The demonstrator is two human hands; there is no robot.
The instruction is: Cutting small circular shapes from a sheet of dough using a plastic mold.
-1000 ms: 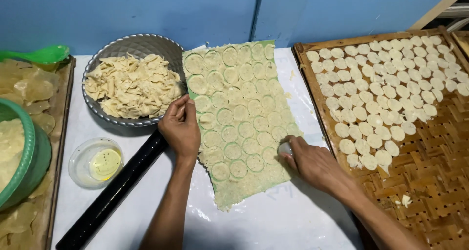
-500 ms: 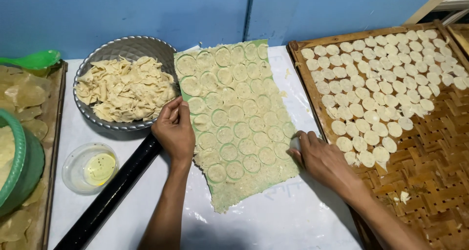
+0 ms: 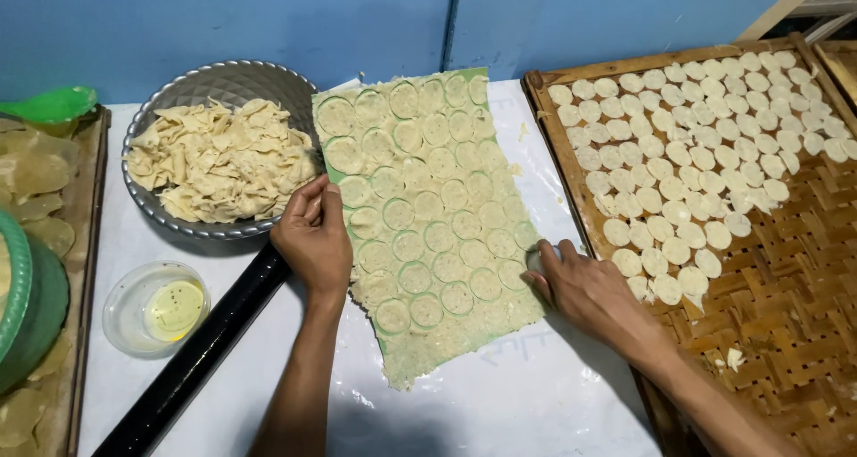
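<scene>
The left hand [image 3: 314, 239] rests with curled fingers on the left edge of the thin pale sheet of dough stamped with round cut-outs [image 3: 428, 216], which lies on the white plastic-covered tabletop [image 3: 536, 394] beside a long black rolling pin [image 3: 196, 354]. The right hand [image 3: 580, 287] presses a small round cutter [image 3: 536, 259], fingers closed on it, at the sheet's right edge, near the woven bamboo tray of pale dough discs [image 3: 786, 278]. A grey metal bowl of dough scraps [image 3: 219, 158] sits behind the left hand.
</scene>
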